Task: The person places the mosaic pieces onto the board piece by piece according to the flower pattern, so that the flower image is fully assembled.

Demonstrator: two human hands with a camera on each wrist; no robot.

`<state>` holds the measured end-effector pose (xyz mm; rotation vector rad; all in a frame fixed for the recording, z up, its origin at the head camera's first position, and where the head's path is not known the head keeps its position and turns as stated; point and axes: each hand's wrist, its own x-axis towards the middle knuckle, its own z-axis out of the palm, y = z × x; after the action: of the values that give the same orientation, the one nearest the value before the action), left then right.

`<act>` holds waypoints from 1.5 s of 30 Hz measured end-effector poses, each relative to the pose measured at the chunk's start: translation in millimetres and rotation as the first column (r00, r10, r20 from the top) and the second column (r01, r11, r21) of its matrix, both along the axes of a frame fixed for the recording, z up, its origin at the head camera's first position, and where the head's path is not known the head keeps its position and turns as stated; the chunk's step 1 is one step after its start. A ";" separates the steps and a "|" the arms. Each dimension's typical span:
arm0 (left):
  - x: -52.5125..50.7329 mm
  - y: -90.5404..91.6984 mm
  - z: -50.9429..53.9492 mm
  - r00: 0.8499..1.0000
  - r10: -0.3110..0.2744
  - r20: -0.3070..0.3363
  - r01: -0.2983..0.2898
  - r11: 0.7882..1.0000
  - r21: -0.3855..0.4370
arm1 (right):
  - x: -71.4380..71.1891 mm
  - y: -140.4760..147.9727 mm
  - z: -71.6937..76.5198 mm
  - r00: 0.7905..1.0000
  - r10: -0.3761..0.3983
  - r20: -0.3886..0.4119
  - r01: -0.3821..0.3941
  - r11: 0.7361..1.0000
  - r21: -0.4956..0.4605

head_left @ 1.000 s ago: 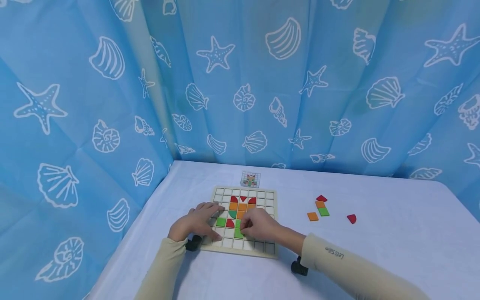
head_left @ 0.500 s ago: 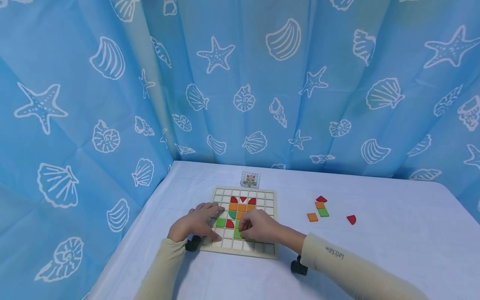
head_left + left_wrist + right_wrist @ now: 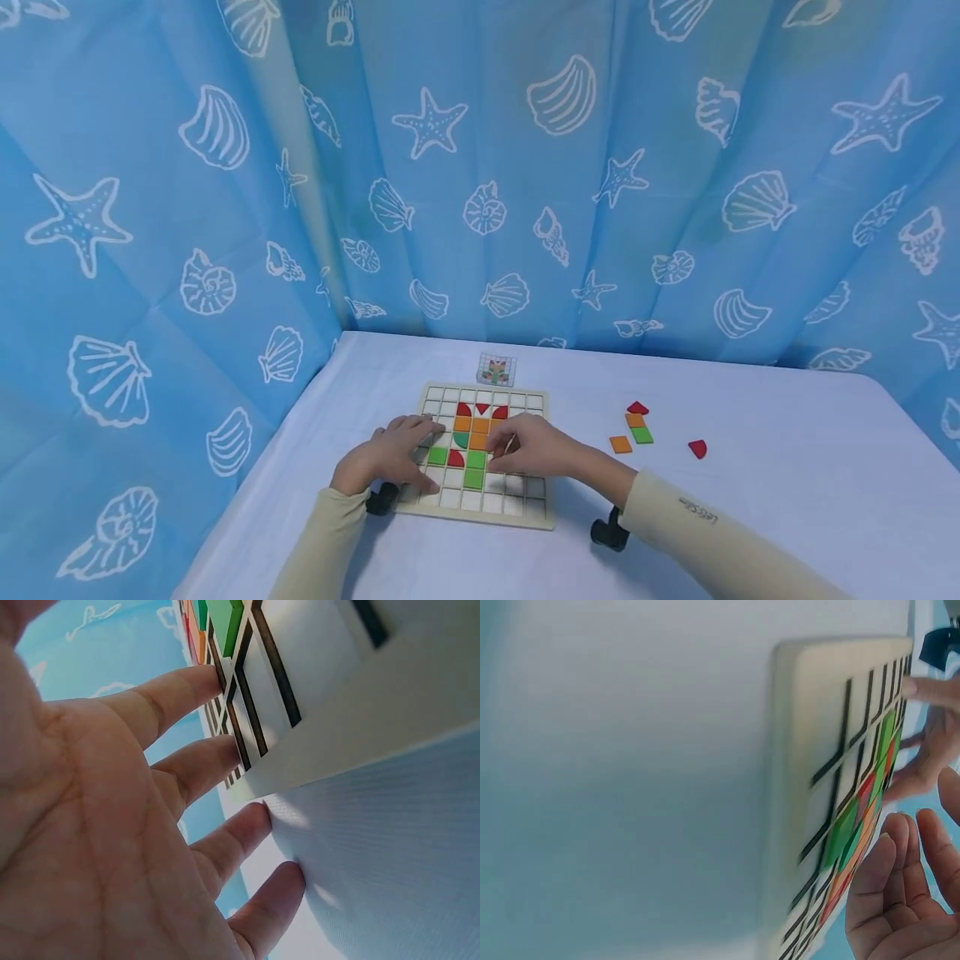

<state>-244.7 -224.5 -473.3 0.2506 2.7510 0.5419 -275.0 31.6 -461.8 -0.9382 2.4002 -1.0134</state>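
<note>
A pale gridded puzzle board [image 3: 480, 518] lies on the table, bearing flat red, orange and green tiles. Two green squares, one a green square tile [image 3: 473, 478], sit in its middle column. My left hand [image 3: 390, 457] rests at the board's left side with fingers spread; in the left wrist view two fingertips touch the grid and two touch the cloth. Just over the board's right half is my right hand [image 3: 534, 446], fingers loosely bent and the thumb apart. Nothing shows between its fingers in the right wrist view. It hides some right-hand cells from the head camera.
Behind the board stands a small pattern card [image 3: 497, 370]. Loose pieces lie to the right on the white cloth [image 3: 750, 500]: an orange square [image 3: 620, 444], a green square [image 3: 641, 435], a red quarter-circle [image 3: 697, 449] and others. A blue shell-print curtain [image 3: 480, 167] hangs behind.
My right hand has come off the green tile, its fingers parting and lifting slightly to the right; both middle green squares now show fully. The left hand stays on the board. The head view tilted slightly.
</note>
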 end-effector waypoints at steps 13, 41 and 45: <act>0.6 7.8 0.9 1.000 -0.015 0.008 0.015 1.000 0.005 | -16.2 75.1 -2.9 0.979 -0.199 -0.031 0.201 0.977 0.074; 4.5 3.9 2.1 0.999 0.015 0.034 -0.015 1.000 -0.012 | -29.3 170.5 -17.2 0.940 -0.320 -0.117 0.333 0.934 0.126; 5.8 3.4 4.3 0.999 0.016 0.032 -0.016 1.000 -0.012 | -28.6 170.9 -19.5 0.941 -0.314 -0.130 0.329 0.936 0.126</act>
<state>-238.9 -221.1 -469.1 0.2156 2.7263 0.5291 -303.6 202.4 -481.3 -0.5713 2.7396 -0.8955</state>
